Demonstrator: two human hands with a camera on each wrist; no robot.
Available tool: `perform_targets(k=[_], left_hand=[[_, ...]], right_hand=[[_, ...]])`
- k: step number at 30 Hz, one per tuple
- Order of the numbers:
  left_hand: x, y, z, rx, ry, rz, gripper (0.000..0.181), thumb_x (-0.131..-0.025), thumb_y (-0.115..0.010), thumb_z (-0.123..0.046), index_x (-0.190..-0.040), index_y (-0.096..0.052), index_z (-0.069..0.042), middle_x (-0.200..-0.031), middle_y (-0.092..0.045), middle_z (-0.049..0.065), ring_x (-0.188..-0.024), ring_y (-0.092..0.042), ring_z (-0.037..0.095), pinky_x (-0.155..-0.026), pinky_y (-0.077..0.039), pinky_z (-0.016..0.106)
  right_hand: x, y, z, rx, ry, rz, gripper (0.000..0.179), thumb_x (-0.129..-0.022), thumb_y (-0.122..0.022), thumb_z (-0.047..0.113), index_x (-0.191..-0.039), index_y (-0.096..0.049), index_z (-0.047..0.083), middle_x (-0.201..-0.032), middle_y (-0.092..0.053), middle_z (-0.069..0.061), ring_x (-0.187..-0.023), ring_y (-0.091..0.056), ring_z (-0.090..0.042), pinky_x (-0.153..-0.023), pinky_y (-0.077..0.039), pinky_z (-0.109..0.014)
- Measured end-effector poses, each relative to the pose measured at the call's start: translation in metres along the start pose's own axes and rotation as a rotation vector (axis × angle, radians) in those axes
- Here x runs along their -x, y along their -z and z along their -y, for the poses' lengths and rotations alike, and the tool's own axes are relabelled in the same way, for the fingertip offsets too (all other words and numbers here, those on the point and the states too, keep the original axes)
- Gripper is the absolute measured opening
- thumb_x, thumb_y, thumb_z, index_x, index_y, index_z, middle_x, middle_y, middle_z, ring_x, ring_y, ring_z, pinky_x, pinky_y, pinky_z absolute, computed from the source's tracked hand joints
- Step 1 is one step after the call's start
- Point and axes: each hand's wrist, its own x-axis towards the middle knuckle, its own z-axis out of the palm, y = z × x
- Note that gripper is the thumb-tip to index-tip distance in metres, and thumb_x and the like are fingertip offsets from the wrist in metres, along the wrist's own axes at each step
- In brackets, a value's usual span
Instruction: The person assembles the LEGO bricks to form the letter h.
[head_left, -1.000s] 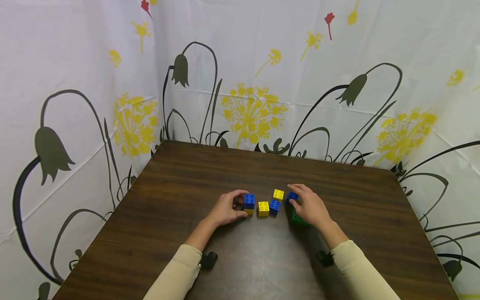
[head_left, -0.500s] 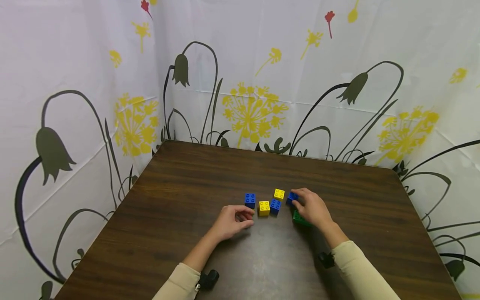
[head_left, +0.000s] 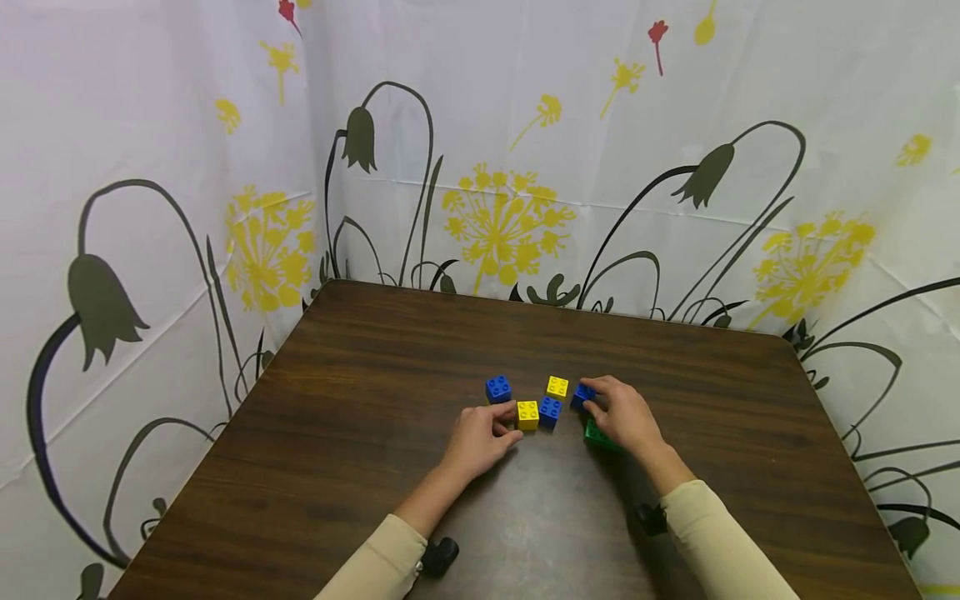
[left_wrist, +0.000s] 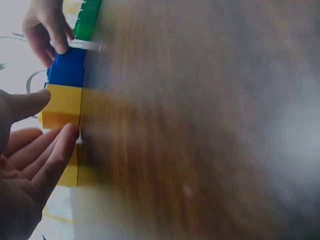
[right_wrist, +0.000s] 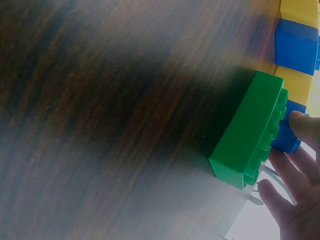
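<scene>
In the head view my left hand [head_left: 482,435] reaches the left side of a yellow brick [head_left: 527,415], fingers extended and thumb apart. The left wrist view shows thumb and fingertips close about the yellow brick [left_wrist: 62,104]; whether they press on it I cannot tell. Just behind my left hand sits a blue brick [head_left: 498,388], turned slightly. My right hand [head_left: 624,414] pinches another blue brick [head_left: 582,395] on the table between thumb and fingers. A long green brick [head_left: 600,437] lies beside that hand, partly hidden under it.
Between the hands stand a blue brick [head_left: 550,412] and a yellow brick [head_left: 557,387], close together. They rest on a dark wooden table [head_left: 420,350]. A white curtain [head_left: 480,125] with printed flowers hangs behind and along the sides.
My left hand has left the blue-and-yellow stack, drawn back, then moved right to the yellow brick. The left blue brick now looks turned and farther back. My right hand has barely shifted.
</scene>
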Motion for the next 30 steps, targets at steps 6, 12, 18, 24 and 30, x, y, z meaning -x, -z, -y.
perform_targets(k=[6,12,18,24,30], left_hand=[[-0.007,-0.007,-0.004,-0.138,0.008,-0.03,0.054,-0.08,-0.084,-0.02,-0.128,-0.065,-0.004,-0.111,-0.07,0.009,-0.075,-0.066,0.01,-0.069,-0.056,0.029],[-0.015,-0.01,-0.003,-0.163,-0.003,-0.005,0.06,-0.079,-0.085,-0.019,-0.133,-0.062,-0.006,-0.113,-0.067,0.009,-0.073,-0.063,0.009,-0.069,-0.054,0.029],[-0.024,-0.013,0.002,-0.132,-0.017,0.031,0.057,-0.078,-0.085,-0.02,-0.13,-0.064,-0.008,-0.118,-0.067,0.008,-0.068,-0.06,0.006,-0.064,-0.052,0.026],[-0.028,-0.017,0.008,-0.092,-0.01,0.034,0.043,-0.077,-0.086,-0.022,-0.117,-0.072,-0.013,-0.093,-0.069,-0.002,-0.064,-0.055,0.003,-0.058,-0.048,0.022],[-0.028,-0.015,0.01,-0.034,0.01,0.06,0.039,-0.077,-0.086,-0.019,-0.114,-0.072,-0.015,-0.078,-0.064,-0.005,-0.06,-0.053,0.005,-0.055,-0.046,0.023]], right_hand=[[0.0,0.0,0.0,-0.01,-0.004,0.004,0.043,-0.089,-0.074,0.013,-0.13,-0.064,0.009,-0.123,-0.064,-0.011,-0.109,-0.062,-0.033,-0.092,-0.05,-0.053],[-0.001,-0.001,-0.001,-0.016,-0.015,0.015,0.044,-0.089,-0.074,0.012,-0.132,-0.063,0.01,-0.123,-0.064,-0.011,-0.11,-0.062,-0.033,-0.093,-0.049,-0.053],[-0.001,-0.001,-0.003,-0.016,-0.021,0.018,0.044,-0.089,-0.074,0.011,-0.131,-0.063,0.009,-0.123,-0.064,-0.011,-0.11,-0.061,-0.033,-0.094,-0.049,-0.053],[-0.001,0.0,-0.003,-0.019,-0.028,0.025,0.043,-0.09,-0.073,0.012,-0.132,-0.063,0.01,-0.124,-0.064,-0.011,-0.11,-0.061,-0.033,-0.093,-0.049,-0.054],[-0.001,0.001,-0.004,-0.033,-0.017,0.014,0.043,-0.09,-0.072,0.01,-0.132,-0.063,0.01,-0.123,-0.064,-0.011,-0.109,-0.062,-0.033,-0.092,-0.049,-0.054]])
